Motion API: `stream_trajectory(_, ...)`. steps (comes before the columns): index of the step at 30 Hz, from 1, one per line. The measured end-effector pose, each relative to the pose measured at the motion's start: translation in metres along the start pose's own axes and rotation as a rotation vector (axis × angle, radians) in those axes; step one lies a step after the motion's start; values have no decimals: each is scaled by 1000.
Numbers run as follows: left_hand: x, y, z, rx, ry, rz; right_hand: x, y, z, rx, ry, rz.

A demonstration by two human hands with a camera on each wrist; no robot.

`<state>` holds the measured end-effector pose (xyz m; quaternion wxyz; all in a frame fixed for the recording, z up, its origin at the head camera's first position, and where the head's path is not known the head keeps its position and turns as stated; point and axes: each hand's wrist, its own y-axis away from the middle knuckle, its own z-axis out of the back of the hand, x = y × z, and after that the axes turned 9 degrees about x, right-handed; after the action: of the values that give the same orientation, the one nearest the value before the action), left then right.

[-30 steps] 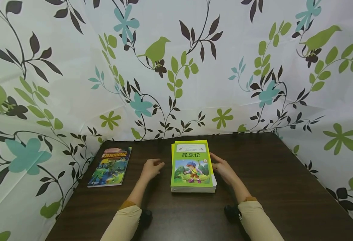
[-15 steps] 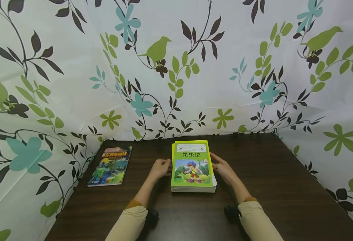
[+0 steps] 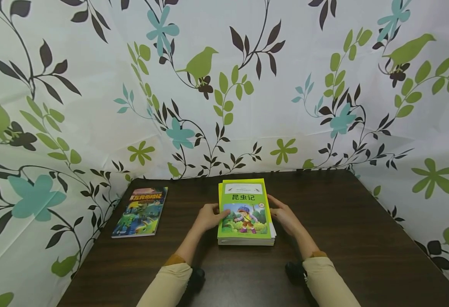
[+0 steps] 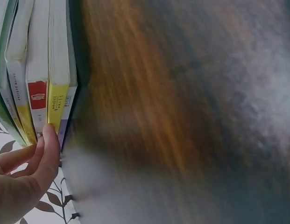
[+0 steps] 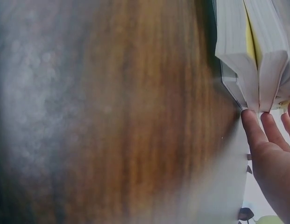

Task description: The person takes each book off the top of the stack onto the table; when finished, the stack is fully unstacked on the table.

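Observation:
A stack of several books (image 3: 243,217) lies on the dark table, topped by a bright green book with a cartoon child on its cover. My left hand (image 3: 208,217) is at the stack's left side, thumb laid over the green cover. In the left wrist view, that hand's fingertips (image 4: 50,130) touch the lower books' spines, one of them yellow. Along the opposite side is my right hand (image 3: 287,218), its extended fingers (image 5: 252,126) against the white page edges in the right wrist view. Its thumb is hidden there.
A thinner book (image 3: 140,213) with a colourful cover lies at the table's left side. Dark wood-grain table (image 3: 347,230) surrounds the stack. A white curtain (image 3: 240,106) patterned with leaves and birds hangs right behind the far edge. Black wrist devices (image 3: 294,272) sit under the cuffs.
My left hand has moved right from the gap between the books to the stack, and its thumb has come over the green cover. The right hand and the stack stay in place.

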<state>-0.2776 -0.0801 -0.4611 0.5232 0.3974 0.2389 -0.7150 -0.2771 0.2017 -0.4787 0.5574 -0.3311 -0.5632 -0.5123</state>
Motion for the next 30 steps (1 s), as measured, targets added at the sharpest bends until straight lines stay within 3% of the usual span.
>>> stream_trajectory(8,-3,-4,0,2,57,70,-1,-2,1,-3,-11,11)
stream_trajectory(18,-2,-7,-1,-7,12,124,-3,0,0,-10,53,-3)
stream_trajectory(30,0,-5,1,-84,4,160,-2,1,-1,-12,46,-17)
